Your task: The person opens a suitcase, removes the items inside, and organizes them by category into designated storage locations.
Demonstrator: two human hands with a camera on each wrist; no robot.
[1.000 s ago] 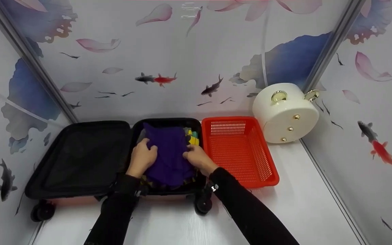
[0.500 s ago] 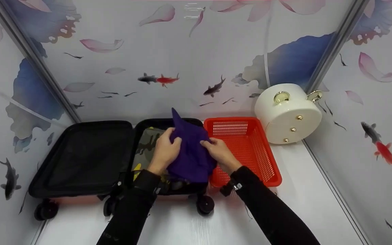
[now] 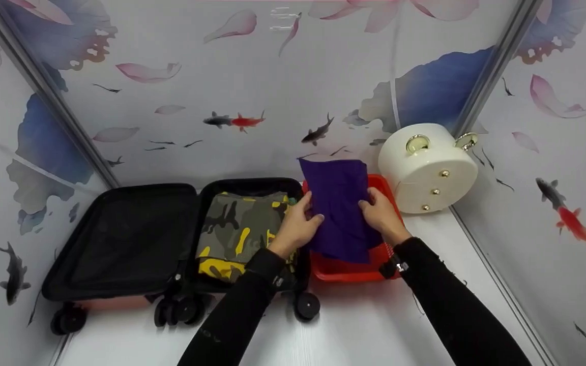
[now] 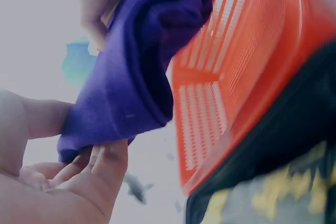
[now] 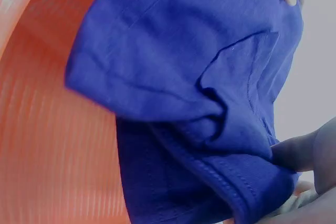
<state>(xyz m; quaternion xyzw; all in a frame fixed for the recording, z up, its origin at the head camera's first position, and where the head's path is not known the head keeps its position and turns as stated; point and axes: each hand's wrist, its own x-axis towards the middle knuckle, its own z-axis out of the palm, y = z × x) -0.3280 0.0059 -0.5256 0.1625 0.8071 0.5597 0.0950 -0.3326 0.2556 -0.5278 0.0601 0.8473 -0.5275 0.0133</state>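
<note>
And across it goes: the purple cloth (image 3: 339,203) has swung from over the suitcase (image 3: 125,249) to above the red basket (image 3: 344,278)! Nearest, black sleeves (image 3: 232,325), a pale mark (image 3: 402,266) at the right cuff too small to read; then the left hand (image 3: 297,226) and right hand (image 3: 382,213), apart, each pinching an edge of that cloth. Just left of the basket, the open suitcase bears a folded camouflage garment (image 3: 239,231); farther back, a white round case (image 3: 428,173), then the wall (image 3: 272,66) with printed fish

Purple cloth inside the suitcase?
No, the left hand and right hand hold the purple cloth up over the red basket.
</note>
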